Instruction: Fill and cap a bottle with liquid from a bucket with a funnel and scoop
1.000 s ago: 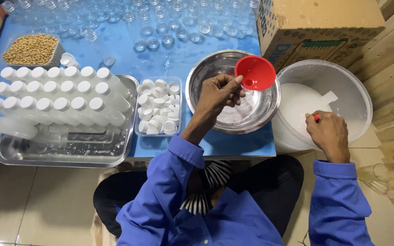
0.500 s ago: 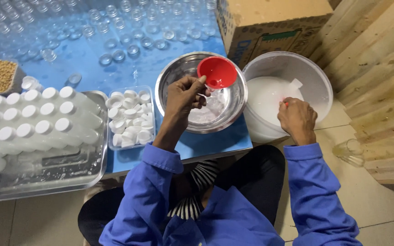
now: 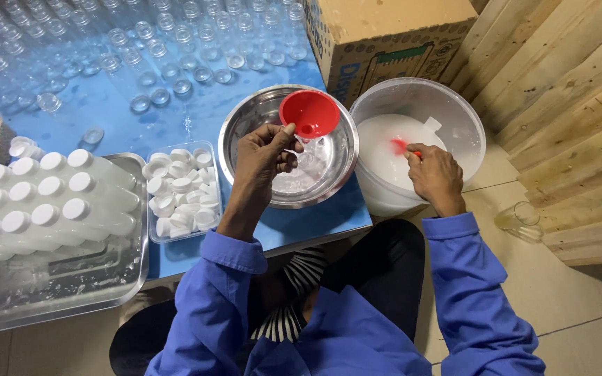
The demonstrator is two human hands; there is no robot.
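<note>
While your left hand [image 3: 263, 157] keeps its pinch on the small clear bottle under the red funnel [image 3: 309, 113], over the steel bowl [image 3: 245, 125], your view has swung closer than a second ago. Right of that bowl, your right hand [image 3: 435, 175] has closed on a red-handled scoop [image 3: 401, 145] and sunk into the white bucket [image 3: 454, 104] of pale liquid. Room is tight: bowl and bucket rims nearly touch, a cardboard box [image 3: 384, 35] stands behind, a tray of white caps [image 3: 179, 191] left.

The right hand [image 3: 435, 175] hides most of a blurred red tool [image 3: 400, 145]; its shape is unclear.
</note>
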